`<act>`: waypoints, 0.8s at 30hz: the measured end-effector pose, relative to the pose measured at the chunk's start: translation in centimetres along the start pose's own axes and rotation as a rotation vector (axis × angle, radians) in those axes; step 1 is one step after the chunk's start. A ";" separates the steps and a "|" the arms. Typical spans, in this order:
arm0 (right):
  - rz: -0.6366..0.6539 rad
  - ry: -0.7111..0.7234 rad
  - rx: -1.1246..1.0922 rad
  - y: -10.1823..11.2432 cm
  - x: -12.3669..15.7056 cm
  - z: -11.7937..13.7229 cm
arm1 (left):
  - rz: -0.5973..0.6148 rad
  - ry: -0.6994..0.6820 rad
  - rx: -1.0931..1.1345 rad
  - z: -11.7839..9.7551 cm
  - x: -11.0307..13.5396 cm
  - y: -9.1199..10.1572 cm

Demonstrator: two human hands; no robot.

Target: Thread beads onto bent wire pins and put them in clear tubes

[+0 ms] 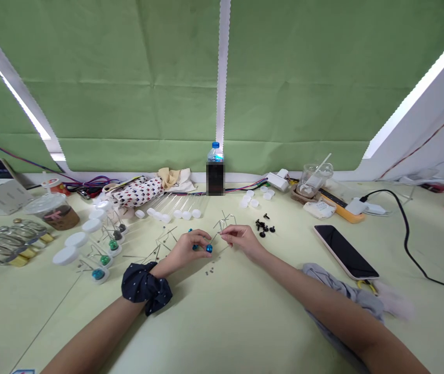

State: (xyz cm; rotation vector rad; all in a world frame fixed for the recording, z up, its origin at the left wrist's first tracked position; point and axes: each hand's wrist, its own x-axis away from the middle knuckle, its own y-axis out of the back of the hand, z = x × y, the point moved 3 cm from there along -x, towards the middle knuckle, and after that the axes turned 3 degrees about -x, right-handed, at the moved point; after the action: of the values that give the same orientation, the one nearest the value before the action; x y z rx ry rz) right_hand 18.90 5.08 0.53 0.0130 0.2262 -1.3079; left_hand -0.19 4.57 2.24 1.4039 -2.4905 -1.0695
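Observation:
My left hand [188,248] rests on the pale green table [222,322] with its fingers pinched around a small blue bead [209,249]. A dark dotted scrunchie [146,287] sits on that wrist. My right hand [242,240] is closed in a pinch on a thin bent metal wire [224,223] that runs toward the bead. Both hands almost touch each other. Several loose wires [163,244] lie just left of them. Small black screw-like parts [264,226] lie just beyond my right hand.
At the left stand white lids [66,255], wire pieces with green and blue beads [105,259], glass bottles [7,246] and a cup [56,210]. Clear tubes [175,208] and a water bottle [215,169] stand behind. A phone [345,252], grey cloth [342,291] and black cable [408,239] lie right.

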 end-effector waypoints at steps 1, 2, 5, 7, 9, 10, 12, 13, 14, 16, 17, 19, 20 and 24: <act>-0.001 0.012 0.014 0.1 0.0 0.0 | -0.004 0.003 0.004 0.0 0.0 0.0; -0.003 0.025 0.030 0.2 -0.1 0.0 | -0.008 0.006 0.010 0.0 0.0 0.0; -0.008 0.082 0.099 0.5 -0.2 0.1 | -0.020 0.000 0.041 -0.1 0.0 0.0; -0.009 0.128 0.148 0.5 -0.1 0.4 | -0.021 0.001 0.055 -0.3 0.0 0.0; -0.017 0.177 0.188 0.5 0.0 0.7 | -0.024 0.011 0.070 -0.5 0.0 -0.1; -0.024 0.201 0.209 0.5 0.0 0.8 | -0.027 0.019 0.080 -0.6 0.0 -0.1; -0.036 0.246 0.250 0.4 0.3 1.1 | -0.037 0.032 0.107 -0.8 0.0 -0.1; -0.036 0.264 0.268 0.3 0.4 1.3 | -0.039 0.039 0.120 -0.8 0.0 -0.1; -0.035 0.277 0.283 0.1 0.5 1.4 | -0.040 0.048 0.133 -0.7 0.0 -0.1; -0.031 0.286 0.303 0.0 0.6 1.5 | -0.039 0.073 0.166 -0.5 0.1 -0.3; -0.032 0.288 0.311 -0.1 0.7 1.5 | -0.041 0.092 0.191 -0.3 0.1 -0.4; -0.039 0.292 0.323 -0.2 0.7 1.6 | -0.041 0.141 0.256 0.1 0.1 -0.6; -0.043 0.296 0.328 -0.2 0.7 1.6 | -0.039 0.166 0.292 0.3 0.1 -0.7; -0.053 0.308 0.350 -0.1 0.7 1.8 | -0.017 0.220 0.394 0.7 0.2 -1.1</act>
State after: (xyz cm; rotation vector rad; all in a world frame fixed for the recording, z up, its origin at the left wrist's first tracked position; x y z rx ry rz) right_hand 19.24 4.14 2.20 0.5105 0.2578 -1.3818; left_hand 0.20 4.48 0.99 1.5377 -2.6173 -0.4043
